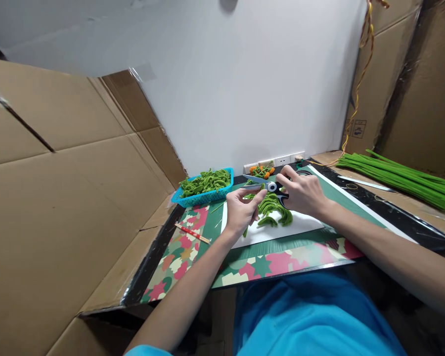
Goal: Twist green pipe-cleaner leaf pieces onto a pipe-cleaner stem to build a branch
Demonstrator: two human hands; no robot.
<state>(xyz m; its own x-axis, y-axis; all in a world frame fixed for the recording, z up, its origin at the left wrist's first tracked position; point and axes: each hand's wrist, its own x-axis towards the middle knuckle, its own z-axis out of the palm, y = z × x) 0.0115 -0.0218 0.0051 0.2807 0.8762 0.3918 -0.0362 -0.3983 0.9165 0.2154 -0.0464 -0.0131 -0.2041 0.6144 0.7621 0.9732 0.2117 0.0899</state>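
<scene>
My right hand (307, 194) is closed round the black handles of a pair of scissors (271, 187), whose blades point left and stand apart. Close to the blades, my left hand (241, 211) pinches a short piece of green chenille stem (262, 187), mostly hidden by the fingers. Under both hands, a heap of curved, fuzzy green pieces (270, 221) lies on a white sheet (300, 225).
A blue basket (196, 199) of green pieces stands back left. Orange and green fuzzy pieces (262, 171) lie by the wall socket (283, 161). Long green chenille stems (400, 180) lie at right. A red-wrapped stick (193, 233) rests at left. Cardboard (77, 193) walls flank the table.
</scene>
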